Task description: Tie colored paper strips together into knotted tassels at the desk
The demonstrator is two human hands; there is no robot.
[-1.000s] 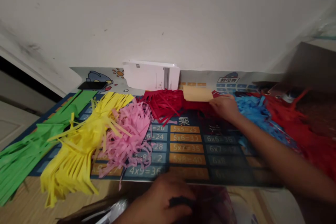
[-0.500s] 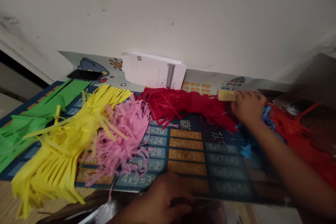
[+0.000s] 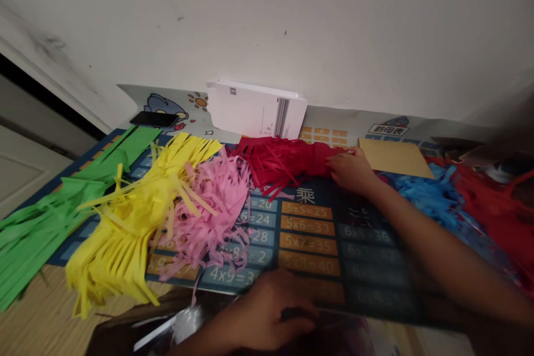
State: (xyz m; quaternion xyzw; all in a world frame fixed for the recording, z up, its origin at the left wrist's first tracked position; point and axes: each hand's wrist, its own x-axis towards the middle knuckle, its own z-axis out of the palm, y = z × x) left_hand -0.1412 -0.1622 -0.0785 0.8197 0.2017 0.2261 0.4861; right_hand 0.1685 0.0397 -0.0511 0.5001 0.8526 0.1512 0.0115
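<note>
My right hand (image 3: 350, 169) reaches across the mat, and its curled fingers close on the right end of a dark red fringed paper (image 3: 283, 158). A tan card (image 3: 394, 157) lies flat on the mat just right of that hand, apart from it. My left hand (image 3: 267, 317) is low at the near edge of the multiplication-table mat (image 3: 308, 233). Its fingers wrap over something dark that I cannot make out.
Fringed papers lie in a row: green (image 3: 62, 206), yellow (image 3: 133, 217), pink (image 3: 212, 206), then blue (image 3: 421, 192) and bright red (image 3: 500, 211) at the right. A white stack of sheets (image 3: 254, 111) leans on the wall. A black phone (image 3: 153, 118) lies at the back left.
My right hand carried the tan card to the right, left it on the mat, and came back left to the dark red fringe. My left hand stayed at the near edge.
</note>
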